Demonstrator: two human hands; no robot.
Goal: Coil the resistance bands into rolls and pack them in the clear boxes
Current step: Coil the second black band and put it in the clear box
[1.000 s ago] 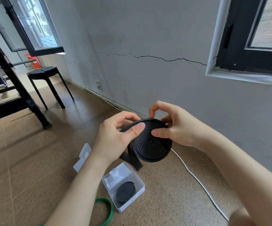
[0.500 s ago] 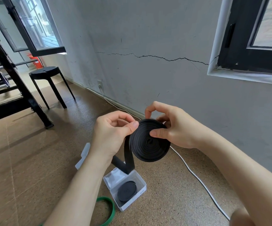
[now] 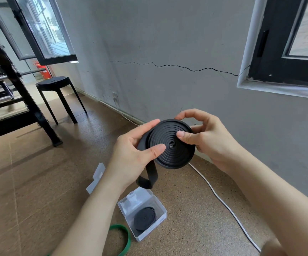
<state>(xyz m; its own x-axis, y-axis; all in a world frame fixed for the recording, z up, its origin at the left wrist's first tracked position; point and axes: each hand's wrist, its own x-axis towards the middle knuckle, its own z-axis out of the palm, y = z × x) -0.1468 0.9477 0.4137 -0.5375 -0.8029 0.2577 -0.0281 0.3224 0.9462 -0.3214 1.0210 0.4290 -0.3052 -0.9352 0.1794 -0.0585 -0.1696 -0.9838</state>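
I hold a black resistance band (image 3: 173, 150) wound into a flat spiral roll in mid-air, its face toward me. My right hand (image 3: 206, 137) pinches the roll, thumb on its face and fingers curled over the top rim and behind. My left hand (image 3: 133, 156) grips its left edge, thumb pressed on the coils. A short loose tail of the band (image 3: 148, 177) hangs below. On the floor underneath sits an open clear box (image 3: 158, 206) with another black coiled roll (image 3: 144, 218) inside. A green band (image 3: 125, 239) lies beside it.
A second clear box (image 3: 96, 177) lies open on the cork floor to the left. A white cable (image 3: 223, 202) runs along the floor by the grey wall. A black stool (image 3: 57, 85) and a black metal rack (image 3: 11, 100) stand at the left.
The roll has turned to face me flatter and looks larger. My left thumb shifted from the edge onto the coil face, and the hanging tail has shortened.
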